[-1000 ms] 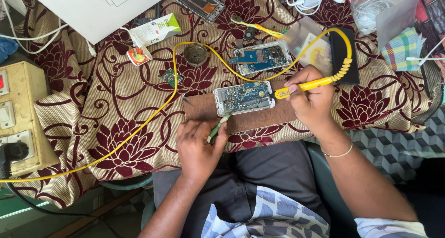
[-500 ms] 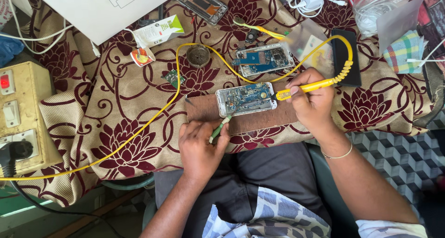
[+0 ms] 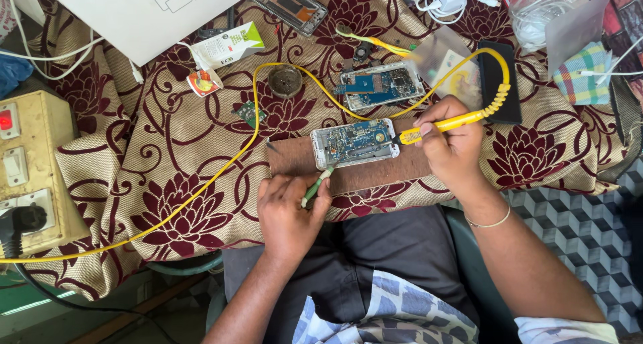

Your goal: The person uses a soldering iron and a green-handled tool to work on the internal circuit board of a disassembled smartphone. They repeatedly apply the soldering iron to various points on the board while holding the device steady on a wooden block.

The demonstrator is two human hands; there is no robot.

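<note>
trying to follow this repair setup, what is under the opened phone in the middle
The opened phone lies on a brown wooden board, which rests on the floral tablecloth. The board part directly beneath the phone is covered. The table itself is hidden by the cloth.

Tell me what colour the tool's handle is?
Yellow handle, held in the right hand; head view.

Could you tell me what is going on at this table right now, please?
A person is working on an opened phone that lies on a brown board over a floral cloth. The right hand holds a yellow soldering iron, tip at the phone's edge. The left hand holds green tweezers at its lower edge. A second opened phone lies behind.
</note>
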